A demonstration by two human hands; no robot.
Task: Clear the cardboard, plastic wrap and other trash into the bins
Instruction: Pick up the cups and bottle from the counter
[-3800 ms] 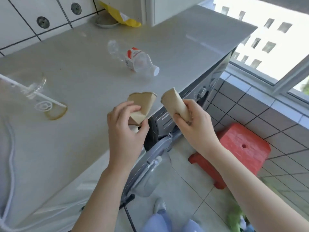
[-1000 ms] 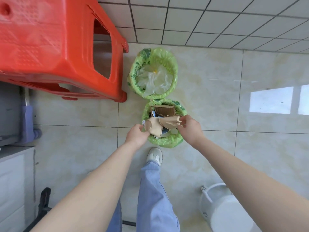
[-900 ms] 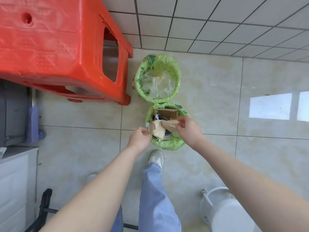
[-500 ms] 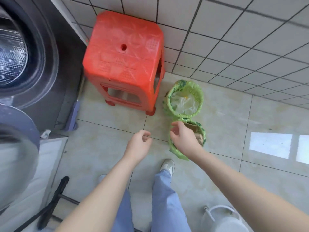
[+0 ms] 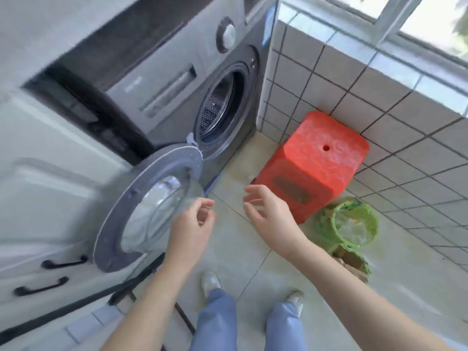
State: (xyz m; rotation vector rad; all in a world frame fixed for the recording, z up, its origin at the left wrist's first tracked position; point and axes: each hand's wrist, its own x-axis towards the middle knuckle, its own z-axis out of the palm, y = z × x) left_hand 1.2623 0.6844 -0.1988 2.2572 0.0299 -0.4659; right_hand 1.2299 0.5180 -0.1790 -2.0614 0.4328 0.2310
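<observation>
Both hands were empty, the left hand (image 5: 195,224) loosely curled, the right hand (image 5: 266,211) half open. Two green-lined round bins (image 5: 354,224) stood right of the right hand, beside the red plastic stool (image 5: 316,160). I think turning calmly to the bench for the next trash would be best.

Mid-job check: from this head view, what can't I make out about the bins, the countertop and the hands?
- Nearer green-bagged bin: largely hidden behind the right forearm; only brown cardboard shows, the rest of its contents unknown.
- Farther green-bagged bin: motion blur; pale plastic inside, items indistinct.
- Grey countertop: cut off by the top edge; leftover trash can't be seen.
- Left hand and right hand: no grip on anything; fingertips blurred.
</observation>
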